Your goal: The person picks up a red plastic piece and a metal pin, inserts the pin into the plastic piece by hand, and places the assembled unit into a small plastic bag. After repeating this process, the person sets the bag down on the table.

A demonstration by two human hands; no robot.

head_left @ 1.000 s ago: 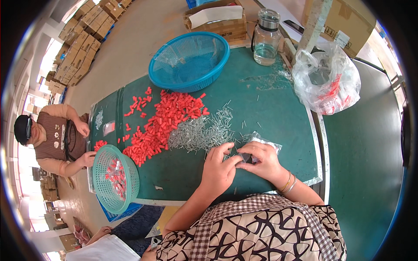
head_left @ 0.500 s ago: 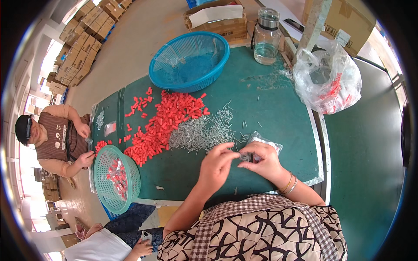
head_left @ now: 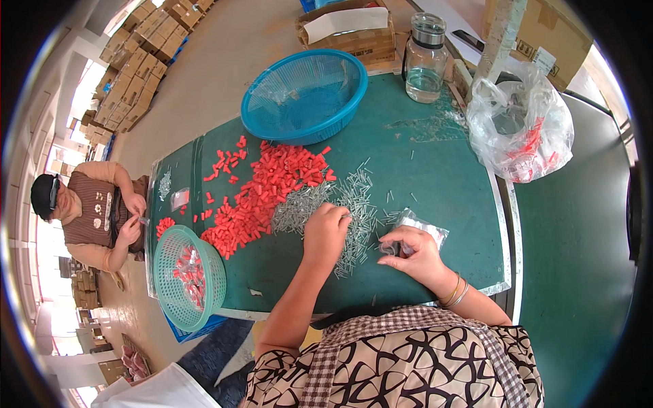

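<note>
Remote feed: I see the left hand (head_left: 326,234) in the grey screws (head_left: 358,190); fingertips bunched, closure on a screw I cannot tell. Right hand (head_left: 416,253) pinches a clear plastic bag (head_left: 389,248) beside them, presumably keeping its mouth accessible. Red wall plugs (head_left: 272,178) adjoin, likely for reach.

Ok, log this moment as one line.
left hand: over silver pins; right hand: holding clear bag; red plugs: heaped beside silver pins; blue basket: beyond red plugs
</note>
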